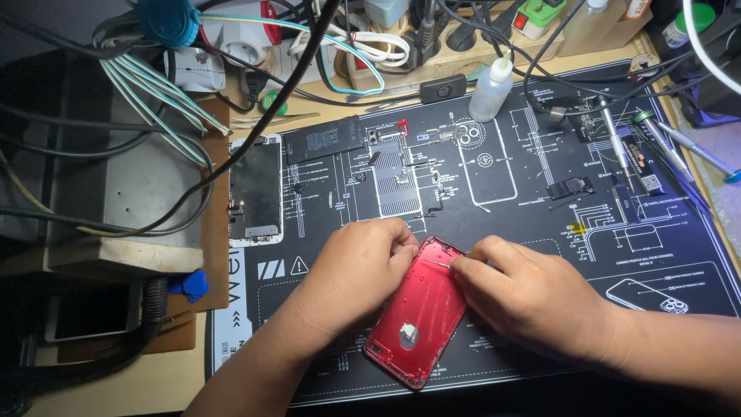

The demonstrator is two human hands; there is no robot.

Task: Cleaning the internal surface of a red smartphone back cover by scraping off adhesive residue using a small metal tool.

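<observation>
The red phone shell (419, 316) lies with its inside facing up on the black work mat (540, 232), tilted, directly under both hands. The left hand (356, 266) rests on its upper left corner with the fingers curled and pressing down, probably to keep the shell from sliding while the other hand works. It grips no tool that I can see; it only holds the shell steady.

The right hand (532, 297) is closed in a pinch on a thin metal tool, it looks like tweezers (440, 264), and the tip points to the top edge of the shell, just between the two hands. The wrist lies flat on the mat, which I think gives a calm hand for such small work.

Beyond the fingers of the left hand, small parts are laid out on the printed outlines of the mat: a dark flat battery (324, 140) and several tiny pieces (401, 154), each apart from the others so they do not mix. To the left of that hand, a screen panel (255, 193) lies face down at the edge of the mat. Further from the right hand stand a small white bottle (491, 89) and some pens or screwdrivers (656, 147), well apart but within reach. Many cables (154, 100) hang over the far left side.
</observation>
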